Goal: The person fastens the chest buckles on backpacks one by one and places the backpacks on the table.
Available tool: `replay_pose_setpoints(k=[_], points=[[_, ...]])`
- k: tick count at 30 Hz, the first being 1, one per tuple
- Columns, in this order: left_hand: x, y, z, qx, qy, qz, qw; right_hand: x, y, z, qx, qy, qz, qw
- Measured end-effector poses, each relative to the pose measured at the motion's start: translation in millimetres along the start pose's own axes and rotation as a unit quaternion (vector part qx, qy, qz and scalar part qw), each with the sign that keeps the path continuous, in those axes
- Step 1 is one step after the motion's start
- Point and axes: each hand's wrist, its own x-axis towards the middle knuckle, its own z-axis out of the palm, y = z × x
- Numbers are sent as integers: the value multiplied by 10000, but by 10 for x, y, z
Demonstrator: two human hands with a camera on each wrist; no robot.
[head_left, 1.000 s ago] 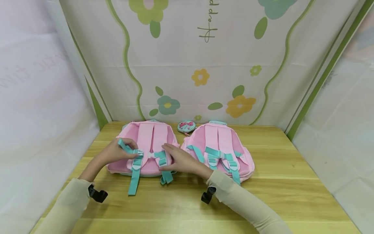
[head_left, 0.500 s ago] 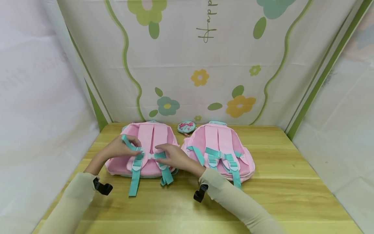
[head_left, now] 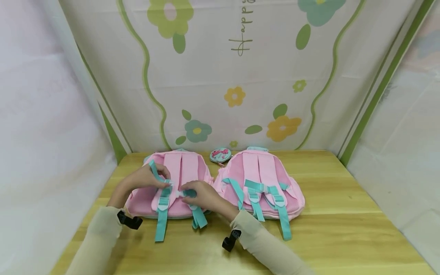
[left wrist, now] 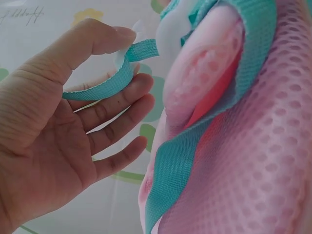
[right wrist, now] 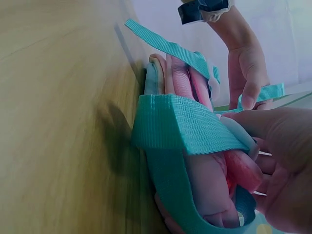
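A pink backpack (head_left: 141,204) with teal straps lies back-panel up at the left of the table. My left hand (head_left: 148,177) is over its left shoulder strap. Thumb and index finger pinch a white buckle end (left wrist: 121,56) with teal webbing (left wrist: 114,83) threaded through it; the other fingers are spread loosely. My right hand (head_left: 207,195) is at the right shoulder strap, thumb and fingers around a short teal chest strap (head_left: 189,193). A white buckle half (head_left: 179,194) sticks out from it toward the left hand. The two buckle ends are apart, a small gap between them.
A second pink backpack (head_left: 290,202) lies close on the right, its teal chest strap (head_left: 254,185) joined across by a buckle. Between the bags at the back is a small round teal pouch (head_left: 220,154). Printed cloth (head_left: 206,76) hangs behind the wooden table (head_left: 326,244).
My right hand has moved left and its fingers have come around the chest strap by the buckle half. My left hand, still pinching its buckle end, has shifted slightly right.
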Motion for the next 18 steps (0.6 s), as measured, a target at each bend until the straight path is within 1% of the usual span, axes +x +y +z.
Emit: replay_pose_setpoints(k=[3,4,8,15,18], points=[[18,-31,7,-3,-22,34,10000,13,-7,14,-13,-19,25,10000],[5,-41,23,-36,-7,25,10000,8,-14,22,-43,-47,17,10000],[-37,-69,52,-96,156,90,9998,0,-28,50,-280,-60,-61,9996],[-81,-119,23,-233,383,451,9980,5,-57,74,-431,44,116,9990],[-102,-154,19,-287,483,529,9970,13,-64,72,-494,75,176,9986]])
